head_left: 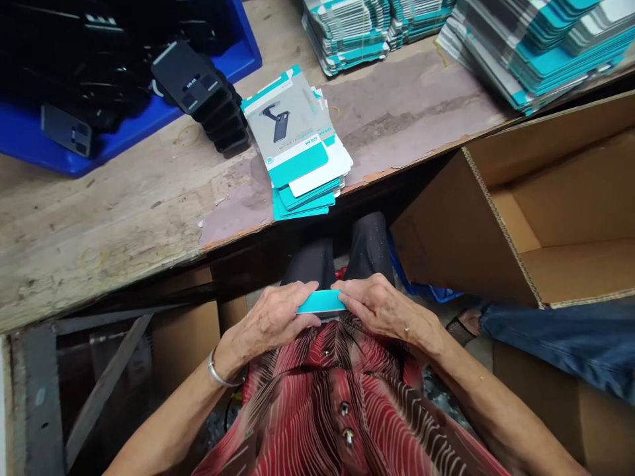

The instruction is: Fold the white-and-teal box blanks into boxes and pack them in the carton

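Over my lap, both hands grip a small turquoise cardboard box (321, 302), seen edge-on as a narrow band. My left hand (282, 315) pinches its left end between thumb and fingers. At the right end, my right hand (373, 304) has its fingers closed on the same box. The box's lower faces are mostly hidden. On the bench ahead lies a pile of flat printed cartons (297, 142), turquoise, grey and white, with a phone holder pictured on the top one. Left of that pile stands a stack of black plastic pieces (198, 86).
A blue crate (243, 39) of black parts sits at the back left. Banded carton bundles (347, 33) and a larger carton stack (546, 53) lie at the back right. An open cardboard box (446, 218) stands right, near another person's leg (560, 344). The wooden bench (124, 205) has a worn edge.
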Action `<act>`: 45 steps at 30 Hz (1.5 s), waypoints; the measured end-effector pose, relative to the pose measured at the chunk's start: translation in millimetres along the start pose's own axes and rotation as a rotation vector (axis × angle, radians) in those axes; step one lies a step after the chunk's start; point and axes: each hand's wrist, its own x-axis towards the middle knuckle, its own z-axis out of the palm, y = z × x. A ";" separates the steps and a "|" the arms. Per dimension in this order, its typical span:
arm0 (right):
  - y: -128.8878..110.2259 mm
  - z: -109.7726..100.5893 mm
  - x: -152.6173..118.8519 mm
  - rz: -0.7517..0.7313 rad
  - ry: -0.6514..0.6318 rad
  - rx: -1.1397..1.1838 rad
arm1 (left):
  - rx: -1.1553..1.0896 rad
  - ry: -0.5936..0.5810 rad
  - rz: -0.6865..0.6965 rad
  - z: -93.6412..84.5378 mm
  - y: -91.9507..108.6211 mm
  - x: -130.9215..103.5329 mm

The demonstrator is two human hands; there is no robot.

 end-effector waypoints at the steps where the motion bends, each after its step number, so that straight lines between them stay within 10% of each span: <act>1: -1.6 -1.7 0.8 -0.013 -0.055 -0.054 | 0.025 -0.008 -0.009 1.8 1.4 0.2; 4: 0.5 -7.8 9.3 -0.040 -0.237 -0.131 | 0.106 -0.001 -0.011 3.7 5.8 5.4; 9: 17.9 -7.4 16.2 0.118 -0.157 0.261 | 0.084 0.096 -0.057 -11.3 7.8 13.4; 13: 19.5 11.4 -12.2 0.171 0.295 0.455 | -0.375 0.447 -0.337 -31.4 5.2 0.2; 16: 7.3 27.7 -34.0 0.062 0.574 0.107 | -0.893 0.948 -0.570 -35.2 3.1 -8.3; 19: -6.5 38.3 -36.7 -0.123 0.827 -0.422 | -1.308 1.166 -0.664 -25.4 2.8 -6.7; 30: -41.9 23.3 -8.4 -0.083 0.835 -1.291 | -1.854 1.084 -0.681 29.6 24.6 4.1; 36: -38.7 24.2 1.5 -0.131 0.845 -0.955 | -1.801 1.062 -0.513 38.0 29.7 12.6; 40: -55.4 -0.4 4.1 -0.151 0.763 -0.546 | -1.451 0.787 -0.614 42.9 13.8 -2.2; 45: -67.8 -11.3 2.1 -0.468 0.335 -0.829 | -0.550 0.941 -0.342 25.6 1.6 -21.7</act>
